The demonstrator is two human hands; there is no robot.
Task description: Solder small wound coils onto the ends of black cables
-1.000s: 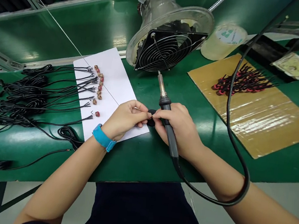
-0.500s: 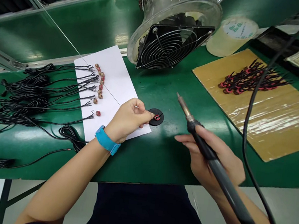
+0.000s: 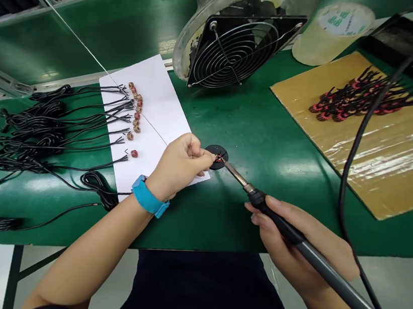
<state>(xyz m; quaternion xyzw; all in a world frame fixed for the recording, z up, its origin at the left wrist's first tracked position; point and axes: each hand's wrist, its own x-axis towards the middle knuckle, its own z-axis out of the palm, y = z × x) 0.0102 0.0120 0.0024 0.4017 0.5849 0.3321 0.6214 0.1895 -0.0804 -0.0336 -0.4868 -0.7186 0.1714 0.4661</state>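
Observation:
My right hand [image 3: 305,243] grips a soldering iron [image 3: 288,226] by its dark handle. The iron's metal tip rests at a small red-and-black wire-wound ring [image 3: 218,159] on a round black disc [image 3: 212,150]. From the left, my left hand [image 3: 182,164] is closed in a pinch, fingertips right beside the ring. A thin solder wire [image 3: 152,128] runs down from the upper left into that hand, and the fingers hide its end. White paper [image 3: 169,94] lies under the left hand, with several small copper-and-red coils [image 3: 138,110] in a line on it.
Bundled black cables [image 3: 44,138] lie at left, their stripped ends on the paper. A ducted fan with a wire grille [image 3: 238,57] hangs over the bench. On a brown board [image 3: 389,183] at right sits a pile of red-and-black ring parts [image 3: 354,98]. A tape roll [image 3: 316,42] stands behind.
My right hand has brought the soldering iron left and down, so its tip is now at the ring on the disc. My left hand keeps its pinch in nearly the same place.

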